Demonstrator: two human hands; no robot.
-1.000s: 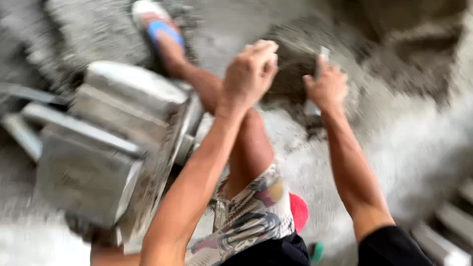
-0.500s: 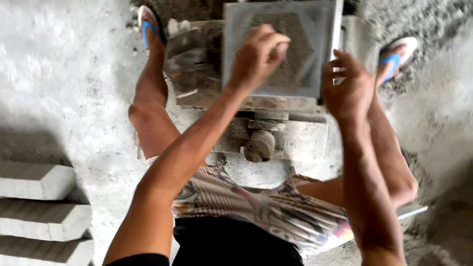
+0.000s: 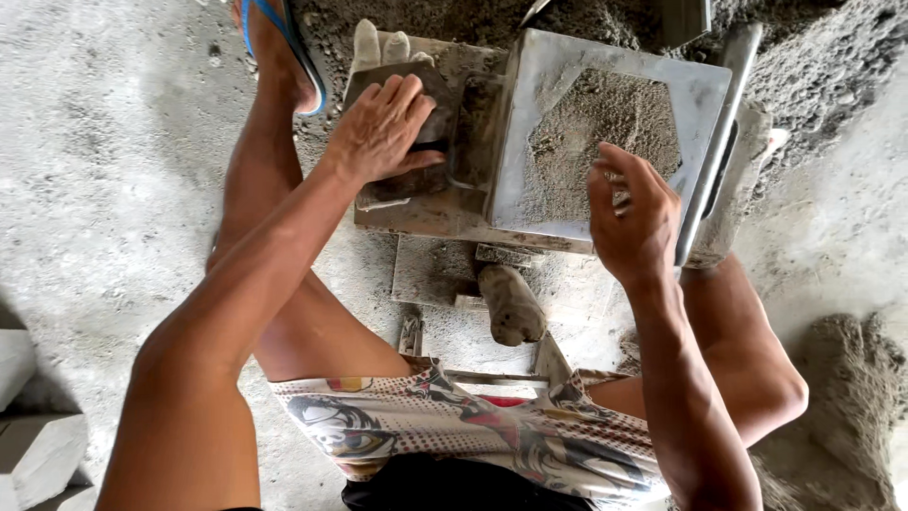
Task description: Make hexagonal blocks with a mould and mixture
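Observation:
A grey metal block mould [image 3: 530, 142] stands between my knees, and its hexagonal opening is filled with damp sand-cement mix [image 3: 601, 142]. My right hand [image 3: 632, 220] hovers over the mould's near edge, fingers curled and apart, touching the mix. My left hand [image 3: 383, 128] lies flat on a dark plate [image 3: 430, 80] on the machine's left side, beside a dusty work glove [image 3: 378, 45]. A worn handle [image 3: 511, 305] sticks out below the mould.
Loose mix is heaped at the top [image 3: 813, 57] and lower right [image 3: 842, 378]. Pale finished blocks [image 3: 38, 445] lie at the lower left. My left foot in a blue sandal [image 3: 284, 47] rests at the top left on the concrete floor [image 3: 104, 189].
The view has swung onto the mould from the sand pile. My left hand has moved off the mould top onto the dark plate at the left; my right hand stays at the mould's edge.

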